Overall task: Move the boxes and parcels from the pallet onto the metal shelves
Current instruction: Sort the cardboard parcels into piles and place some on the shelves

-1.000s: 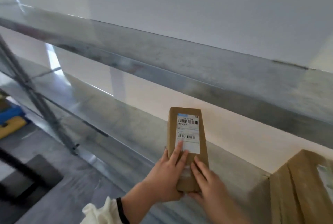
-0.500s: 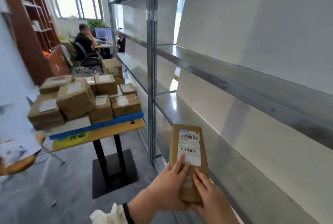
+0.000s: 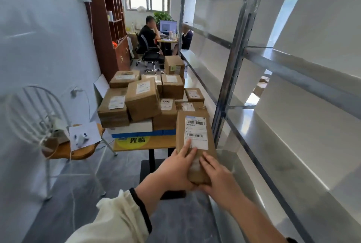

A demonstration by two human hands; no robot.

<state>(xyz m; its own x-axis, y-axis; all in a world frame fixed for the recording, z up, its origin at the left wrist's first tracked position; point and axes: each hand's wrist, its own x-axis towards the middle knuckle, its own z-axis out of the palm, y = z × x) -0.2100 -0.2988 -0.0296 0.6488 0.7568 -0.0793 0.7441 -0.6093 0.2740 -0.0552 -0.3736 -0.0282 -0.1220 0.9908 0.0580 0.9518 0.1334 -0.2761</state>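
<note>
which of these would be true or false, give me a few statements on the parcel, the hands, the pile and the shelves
1. Both hands hold one slim brown parcel. True: the left hand and the right hand both have a grip on its near end.
2. The parcel's white label faces away from the camera. False: the label and its barcodes face the camera.
3. The pile of boxes still waits on the small table. True.
4. The metal shelf beside the hands is packed with boxes. False: the stretch next to the hands is bare.
5. The white chair stands right of the pile. False: it stands to the left.
</note>
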